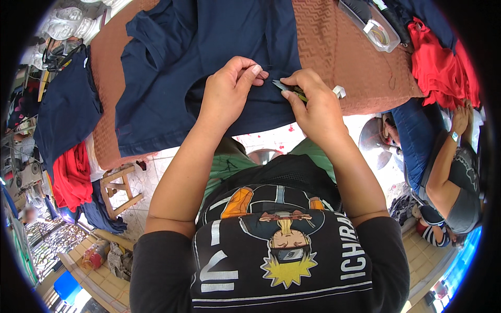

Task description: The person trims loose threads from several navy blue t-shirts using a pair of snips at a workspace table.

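A dark navy garment (162, 115) lies spread over the brown-covered table in front of me. My left hand (235, 83) is over the garment, its thumb and fingertips pinched together; what is between them is too fine to make out. Close by on the right, my right hand (315, 99) is closed around small thread snips (278, 84) with yellow-green handles. The blades point left, toward the left fingertips, a short gap from them. Part of the snips is hidden inside the right hand.
The brown patterned cloth (360, 73) covers the table. A clear plastic container (383, 36) with small items sits at the back right. Red garments (438, 62) pile on the right, near another person's hand (460, 119). Navy (68, 104) and red clothes (72, 175) hang at the left beside a wooden stool (120, 190).
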Tool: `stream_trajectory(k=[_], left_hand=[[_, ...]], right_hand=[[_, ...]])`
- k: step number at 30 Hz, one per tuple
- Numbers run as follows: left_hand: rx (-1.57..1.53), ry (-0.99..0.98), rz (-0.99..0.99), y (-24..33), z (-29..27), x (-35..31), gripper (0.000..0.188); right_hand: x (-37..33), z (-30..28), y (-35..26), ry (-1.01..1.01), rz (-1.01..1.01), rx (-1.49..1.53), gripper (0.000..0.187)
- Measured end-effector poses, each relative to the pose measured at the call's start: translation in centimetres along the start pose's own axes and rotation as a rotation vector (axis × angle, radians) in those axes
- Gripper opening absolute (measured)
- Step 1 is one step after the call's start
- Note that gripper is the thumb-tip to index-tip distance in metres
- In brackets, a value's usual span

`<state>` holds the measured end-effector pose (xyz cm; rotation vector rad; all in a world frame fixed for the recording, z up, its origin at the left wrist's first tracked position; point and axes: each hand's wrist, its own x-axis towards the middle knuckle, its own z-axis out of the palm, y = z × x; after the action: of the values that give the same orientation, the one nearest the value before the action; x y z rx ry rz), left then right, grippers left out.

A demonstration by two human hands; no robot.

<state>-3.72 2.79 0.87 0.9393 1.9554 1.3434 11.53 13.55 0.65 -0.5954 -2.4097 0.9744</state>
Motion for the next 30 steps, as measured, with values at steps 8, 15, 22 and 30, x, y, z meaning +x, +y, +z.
stream_trajectory(k=[8,15,22,30], left_hand=[[0.013,-0.007,0.018,0.1,-0.2,-0.2,0.021],[0.049,-0.468,0.593,5.9,-7.0,-2.6,0.025],[-0.02,-0.11,0.273,4.9,-8.9,-5.5,0.021],[0.759,0.243,0.024,0.6,-7.3,-3.6,0.046]], right_hand=[[0.7,0.6,-0.4,0.009,-0.013,-0.008,0.016],[1.8,-2.1,0.0,0.138,-0.036,-0.025,0.017],[3.4,-1.8,-1.1,0.001,-0.035,-0.032,0.038],[6.1,-9.2,-4.5,-0.16,-0.307,-0.272,0.018]])
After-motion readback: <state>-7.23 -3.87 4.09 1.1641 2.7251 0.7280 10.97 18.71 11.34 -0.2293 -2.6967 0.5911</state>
